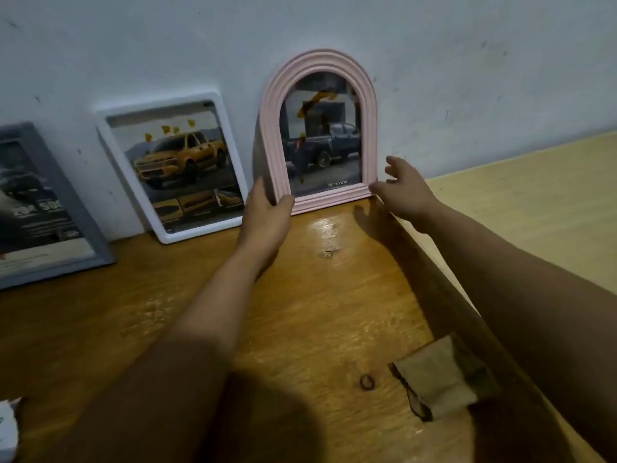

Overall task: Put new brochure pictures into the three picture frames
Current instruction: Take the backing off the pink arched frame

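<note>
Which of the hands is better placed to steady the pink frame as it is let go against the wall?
Left. The left hand already grips the pink frame at its lower left corner, thumb on the front. The right hand is open, fingertips only at the lower right corner.

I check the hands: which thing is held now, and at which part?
The left hand grips the pink arched frame at its lower left corner. The right hand is open beside the lower right corner and holds nothing.

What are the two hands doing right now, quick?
Left hand: holds the pink arched picture frame at its lower left corner.
Right hand: open, fingers spread beside the frame's lower right corner; touching cannot be told.
</note>
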